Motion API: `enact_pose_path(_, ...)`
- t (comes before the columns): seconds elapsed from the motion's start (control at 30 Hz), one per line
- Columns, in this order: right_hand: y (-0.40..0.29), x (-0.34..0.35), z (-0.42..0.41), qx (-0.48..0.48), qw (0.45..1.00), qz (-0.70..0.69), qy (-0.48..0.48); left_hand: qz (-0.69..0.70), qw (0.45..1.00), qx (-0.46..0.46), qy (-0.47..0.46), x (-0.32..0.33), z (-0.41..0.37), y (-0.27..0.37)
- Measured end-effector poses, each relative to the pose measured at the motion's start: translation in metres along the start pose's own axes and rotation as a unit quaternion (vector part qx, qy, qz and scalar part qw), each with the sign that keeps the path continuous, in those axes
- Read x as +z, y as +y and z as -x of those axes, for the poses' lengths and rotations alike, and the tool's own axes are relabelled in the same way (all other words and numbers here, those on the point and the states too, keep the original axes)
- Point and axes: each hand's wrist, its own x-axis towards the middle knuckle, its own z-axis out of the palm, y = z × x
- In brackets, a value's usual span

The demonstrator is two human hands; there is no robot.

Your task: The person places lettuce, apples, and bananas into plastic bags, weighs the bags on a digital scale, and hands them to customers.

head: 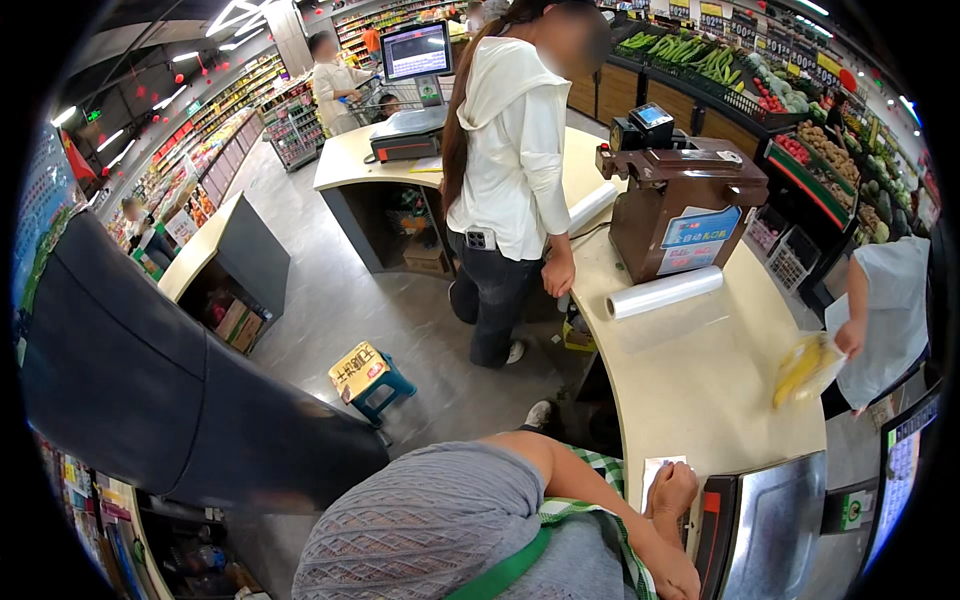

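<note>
My bent arms cross at the counter edge in the lower right. My right hand (673, 487), fingers curled, rests on or beside a small white paper (656, 471); whether it grips the paper is unclear. Below it my left hand (673, 576) lies at the end of the bare forearm, its fingers hidden. Right beside both hands is a weighing scale (765, 525) with a metal pan. Across the counter, another person's hand (850, 339) holds yellow bananas (799, 371) in a clear plastic bag.
On the curved counter (667, 390) lie a plastic film roll (664, 292) and a brown bag-sealing machine (679, 202). A person in white (510, 150) stands inside the counter's curve. A low stool (371, 375) stands on the floor, near a dark column (195, 375). A screen (900, 480) borders the scale.
</note>
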Motion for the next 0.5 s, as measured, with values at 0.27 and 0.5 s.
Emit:
enact_pose_path(0.27,-0.003,-0.005,0.001,0.009,1.0,0.001,-0.011,0.049,0.997,-0.009,-0.065,-0.001,-0.003,-0.009)
enact_pose_path(0.5,0.0,-0.003,0.002,0.004,1.0,0.007,-0.007,0.108,0.987,-0.104,-0.061,-0.018,-0.005,0.021)
